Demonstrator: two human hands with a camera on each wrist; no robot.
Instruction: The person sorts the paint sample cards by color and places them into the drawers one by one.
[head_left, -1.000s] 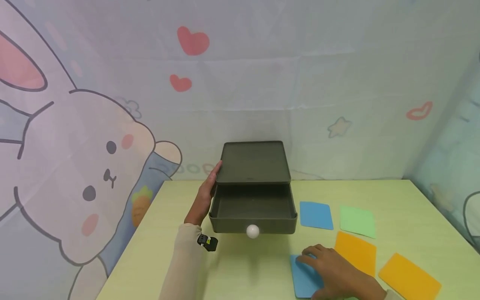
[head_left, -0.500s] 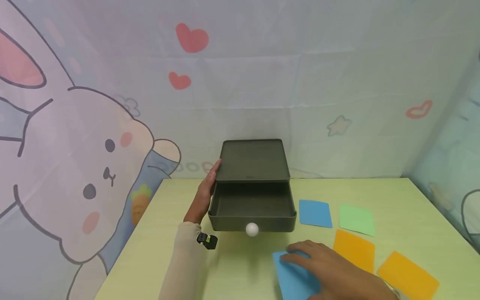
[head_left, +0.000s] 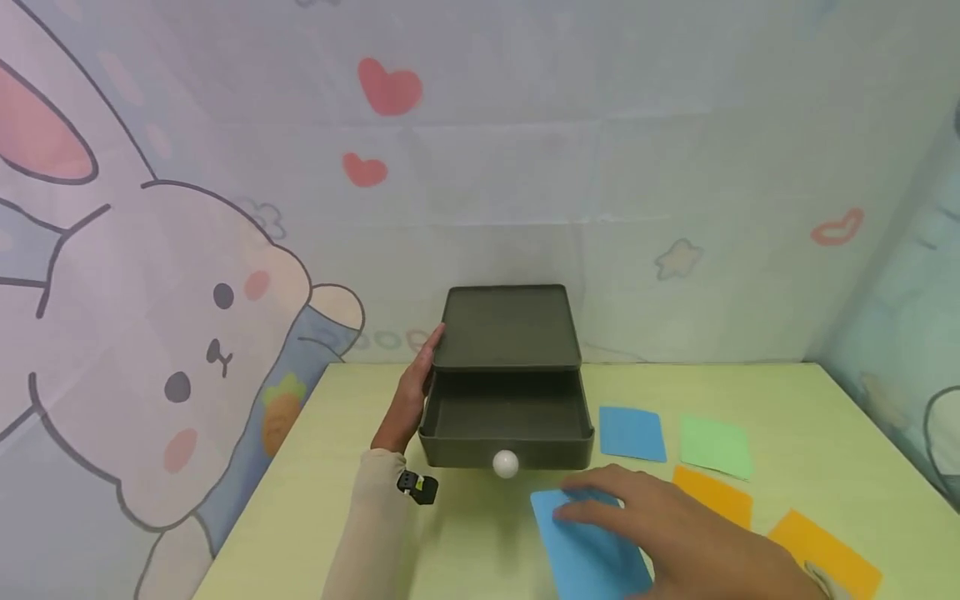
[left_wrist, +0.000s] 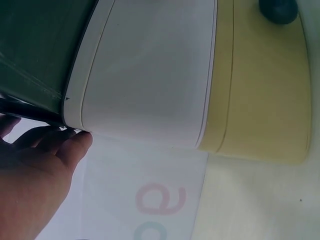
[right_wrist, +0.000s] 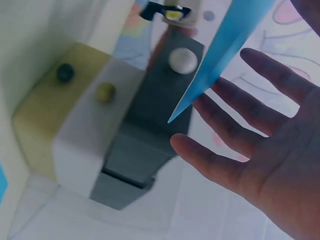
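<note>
My right hand [head_left: 675,533] holds a blue card [head_left: 585,542] by its edges, fingers at the far edge, in front of the drawer unit. In the right wrist view the blue card [right_wrist: 225,55] slants across the fingers, and the thumb is mostly out of frame. My left hand [head_left: 412,387] rests along the left side of the dark green top drawer unit [head_left: 506,329]. Its pulled-out drawer [head_left: 510,454] has a white knob [head_left: 506,464], and nothing shows inside. In the left wrist view my left hand [left_wrist: 37,170] touches the unit's side with its fingertips.
Below the dark unit are a white drawer unit [left_wrist: 150,70] and a yellow one [left_wrist: 265,90]. To the right on the table [head_left: 810,433] lie a blue card [head_left: 632,433], a green card [head_left: 716,446] and two orange cards, one farther right [head_left: 832,550].
My right hand has lifted the blue card from the table and moved it leftward, closer to the drawer front. The left hand stays at the unit's side.
</note>
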